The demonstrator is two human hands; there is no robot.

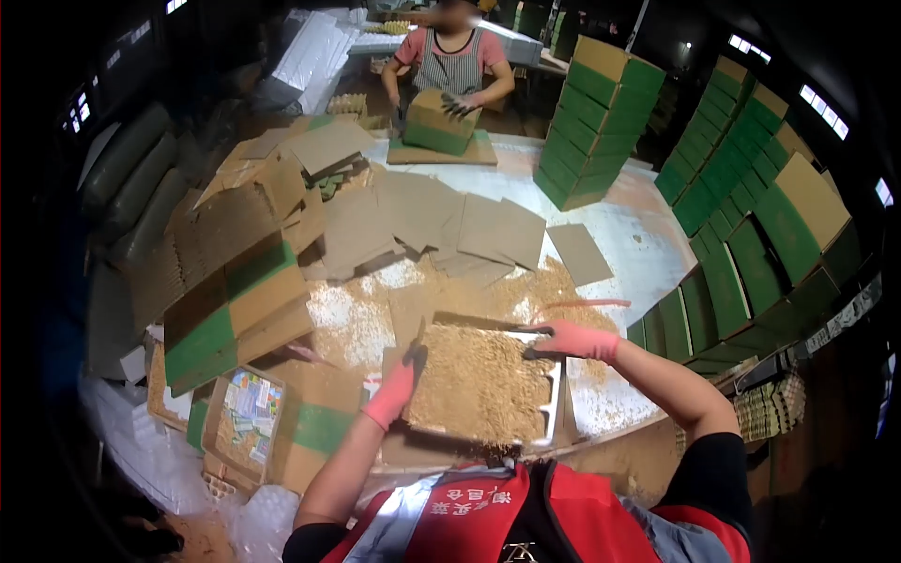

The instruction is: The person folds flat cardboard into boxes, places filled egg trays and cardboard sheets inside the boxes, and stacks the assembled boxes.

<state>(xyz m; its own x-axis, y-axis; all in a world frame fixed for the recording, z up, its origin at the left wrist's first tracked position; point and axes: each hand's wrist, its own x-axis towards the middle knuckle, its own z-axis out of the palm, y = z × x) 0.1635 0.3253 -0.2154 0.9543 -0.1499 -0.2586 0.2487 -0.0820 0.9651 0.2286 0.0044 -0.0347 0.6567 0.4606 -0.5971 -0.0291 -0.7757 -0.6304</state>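
A white tray (pixel 554 399) filled with loose tan shavings (pixel 479 380) lies tilted in front of my body. My left hand (pixel 402 387), in a pink glove with dark fingers, grips the tray's left side. At the upper right corner, my right hand (pixel 574 340) in a matching glove has its dark fingertips over the rim. Shavings spill over the front edge of the tray. Beyond it, grey-brown cardboard sheets (pixel 502 232) lie overlapping among scattered shavings. A thin red strip (pixel 587 303) rests just past my right hand.
Across the table (pixel 648 220), a co-worker (pixel 450 61) handles a green-and-brown box (pixel 441 122). Stacked green boxes (pixel 596 122) stand at the right. Flattened cartons (pixel 235 305) pile up at the left, near an open box of printed cards (pixel 251 408). Egg trays (pixel 770 413) sit low at right.
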